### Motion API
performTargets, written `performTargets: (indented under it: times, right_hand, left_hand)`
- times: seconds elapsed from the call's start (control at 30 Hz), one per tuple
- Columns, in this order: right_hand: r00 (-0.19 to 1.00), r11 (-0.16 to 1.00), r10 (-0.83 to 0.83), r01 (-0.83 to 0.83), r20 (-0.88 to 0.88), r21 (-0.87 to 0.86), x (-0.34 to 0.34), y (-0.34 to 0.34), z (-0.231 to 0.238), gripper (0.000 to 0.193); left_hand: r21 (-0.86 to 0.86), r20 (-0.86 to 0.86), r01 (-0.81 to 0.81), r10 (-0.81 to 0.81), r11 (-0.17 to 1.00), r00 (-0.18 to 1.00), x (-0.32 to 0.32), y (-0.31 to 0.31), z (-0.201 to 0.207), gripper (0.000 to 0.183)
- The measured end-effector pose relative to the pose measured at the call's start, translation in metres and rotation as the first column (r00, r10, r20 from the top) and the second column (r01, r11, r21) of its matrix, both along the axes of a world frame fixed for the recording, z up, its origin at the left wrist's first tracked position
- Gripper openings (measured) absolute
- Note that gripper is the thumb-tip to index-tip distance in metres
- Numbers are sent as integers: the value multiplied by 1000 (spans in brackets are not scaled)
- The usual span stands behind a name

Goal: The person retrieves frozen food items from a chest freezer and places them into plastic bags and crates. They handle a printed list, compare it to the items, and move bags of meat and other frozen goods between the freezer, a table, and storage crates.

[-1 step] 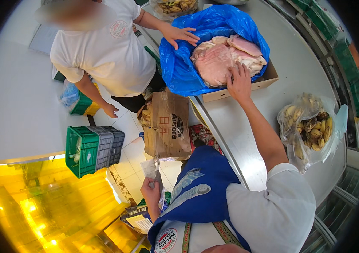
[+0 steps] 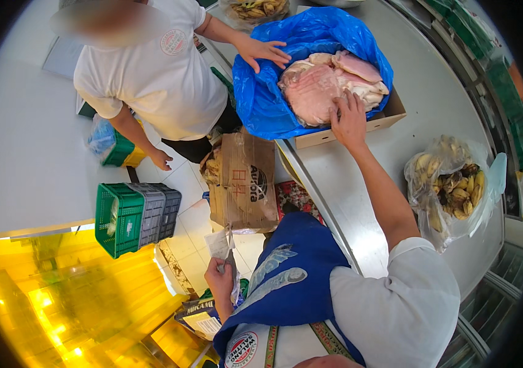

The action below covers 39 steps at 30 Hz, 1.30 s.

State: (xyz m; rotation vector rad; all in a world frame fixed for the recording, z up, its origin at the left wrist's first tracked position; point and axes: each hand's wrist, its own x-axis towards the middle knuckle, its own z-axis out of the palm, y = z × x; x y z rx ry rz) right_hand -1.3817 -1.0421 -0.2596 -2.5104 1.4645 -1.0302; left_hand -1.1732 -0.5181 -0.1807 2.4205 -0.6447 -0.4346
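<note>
Pale pink meat (image 2: 312, 92) piled in blue plastic (image 2: 260, 105)

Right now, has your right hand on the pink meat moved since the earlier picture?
No, not that I can see: my right hand rests in the same spot on the pink meat, judged against the metal table.

Counter (image 2: 433, 110): grey, metal trim (image 2: 324, 211) along its left edge
Box (image 2: 384, 122): cardboard, blue plastic liner (image 2: 261, 101), at the left edge
Banana bag (image 2: 426, 187): clear, near the right edge
Second banana bag (image 2: 242, 17): beyond the box, toward the far end
</note>
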Motion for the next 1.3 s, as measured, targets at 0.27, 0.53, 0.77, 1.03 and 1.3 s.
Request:
performTargets:
  times: [0.27,0.53,0.77,1.03,1.3]
  right_hand:
    - [996,996,-23,15,-87,-89,13,-9,-3,33]
    - [987,992,43,-61,-154,-115,6,-12,-4,33]
    - [978,994,61,-78,-202,-78,3,-18,-9,35]
    - [987,989,96,-108,-128,-97,0,-22,-14,33]
    - [941,986,-38,-20,-336,-168,9,-20,-6,35]
  left_hand:
    - [-30,2,-54,54,998,999,5,9,-6,13]
    - [-57,89,-213,217,975,972,13,45,-2,16]
    - [-75,19,-426,429,901,903,-17,95,-27,17]
    - [-54,-23,-539,539,840,842,-31,147,-53,14]
    - [-120,-7,-569,572,814,820,15,174,-38,17]
